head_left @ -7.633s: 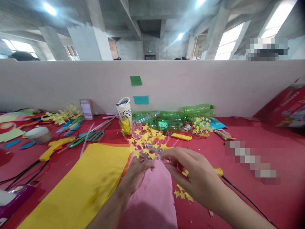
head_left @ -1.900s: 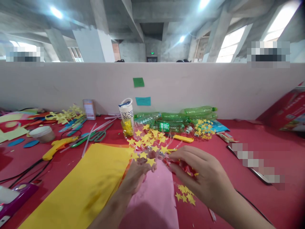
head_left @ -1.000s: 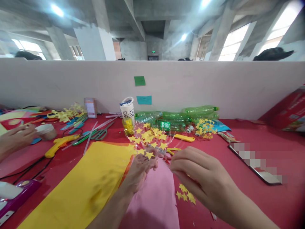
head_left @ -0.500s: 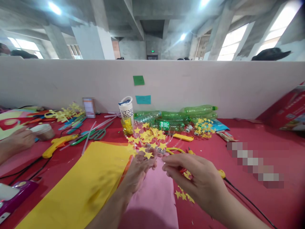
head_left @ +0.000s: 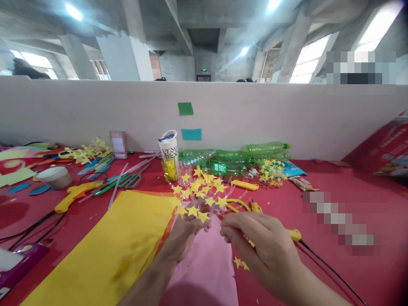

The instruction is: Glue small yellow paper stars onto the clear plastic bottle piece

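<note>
My left hand (head_left: 188, 231) is closed around the base of a clear plastic piece covered with yellow paper stars (head_left: 204, 193), held up over the pink paper (head_left: 204, 263). The stars hide some of its fingers. To the right, my right hand (head_left: 261, 238) is apart from the piece, thumb and fingers pinched together; anything between them is hidden or too small to make out. Loose yellow stars (head_left: 240, 263) lie on the red table below the right hand. A yellow glue gun (head_left: 293, 234) shows partly behind it.
Yellow paper sheets (head_left: 105, 242) spread on the left, with a second yellow glue gun (head_left: 76, 193), scissors (head_left: 132, 180) and a paper cup (head_left: 55, 176) beyond. Green plastic bottles (head_left: 232, 157) and a white cup (head_left: 168, 146) stand along the partition (head_left: 255, 110). A purple power strip (head_left: 24, 263) is at lower left.
The piece with stars has tilted and shifted slightly right and down in my left hand. My right hand's fingers have drawn closer together. Another person's hand has left the paper cup at left.
</note>
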Demonstrator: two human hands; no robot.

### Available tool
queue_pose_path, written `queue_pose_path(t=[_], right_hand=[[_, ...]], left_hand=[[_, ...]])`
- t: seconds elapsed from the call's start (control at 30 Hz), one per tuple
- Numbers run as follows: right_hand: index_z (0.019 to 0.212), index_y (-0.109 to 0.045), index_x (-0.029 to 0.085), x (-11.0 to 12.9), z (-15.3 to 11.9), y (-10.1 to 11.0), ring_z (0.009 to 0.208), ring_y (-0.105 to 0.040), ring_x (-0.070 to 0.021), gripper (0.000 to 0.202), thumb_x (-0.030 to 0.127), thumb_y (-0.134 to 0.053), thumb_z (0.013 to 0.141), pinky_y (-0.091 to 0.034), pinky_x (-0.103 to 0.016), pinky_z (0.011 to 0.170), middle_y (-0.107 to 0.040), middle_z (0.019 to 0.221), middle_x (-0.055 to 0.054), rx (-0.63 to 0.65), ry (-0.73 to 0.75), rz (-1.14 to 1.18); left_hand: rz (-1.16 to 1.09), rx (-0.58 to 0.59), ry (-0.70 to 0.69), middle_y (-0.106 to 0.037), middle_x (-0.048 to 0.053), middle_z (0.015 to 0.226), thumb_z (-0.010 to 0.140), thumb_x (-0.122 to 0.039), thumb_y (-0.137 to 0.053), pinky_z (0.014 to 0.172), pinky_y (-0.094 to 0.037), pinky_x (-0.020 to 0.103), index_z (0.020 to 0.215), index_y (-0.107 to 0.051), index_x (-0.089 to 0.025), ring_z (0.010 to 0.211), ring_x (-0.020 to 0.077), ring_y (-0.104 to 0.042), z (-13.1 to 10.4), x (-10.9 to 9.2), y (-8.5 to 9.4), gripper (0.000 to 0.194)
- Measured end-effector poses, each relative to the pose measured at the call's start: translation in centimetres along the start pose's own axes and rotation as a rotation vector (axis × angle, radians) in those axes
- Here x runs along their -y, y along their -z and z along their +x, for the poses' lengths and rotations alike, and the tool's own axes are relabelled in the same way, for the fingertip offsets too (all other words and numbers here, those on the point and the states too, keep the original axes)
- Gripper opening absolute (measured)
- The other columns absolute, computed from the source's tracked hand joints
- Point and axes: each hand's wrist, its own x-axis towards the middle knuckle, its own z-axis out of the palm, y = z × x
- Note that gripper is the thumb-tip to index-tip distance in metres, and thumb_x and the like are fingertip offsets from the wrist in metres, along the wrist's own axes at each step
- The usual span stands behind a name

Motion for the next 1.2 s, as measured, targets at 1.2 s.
queue_pose_path(t=[1.2], right_hand=[[0.101,-0.058,0.022,0.2,0.1,3.3,0.070,-0.061,-0.0121,0.016,0.017,-0.054,0.086,-0.044,-0.023,0.060,-0.068,0.083,0.001,0.040,-0.021,-0.151]], left_hand=[[0.054,0.001,-0.029,-0.059,0.000,0.071,0.073,-0.016,-0.068,0.059,-0.039,0.021,0.081,-0.066,-0.015,0.061,0.0082,-0.049,0.1,-1.8,-0.7,0.008]])
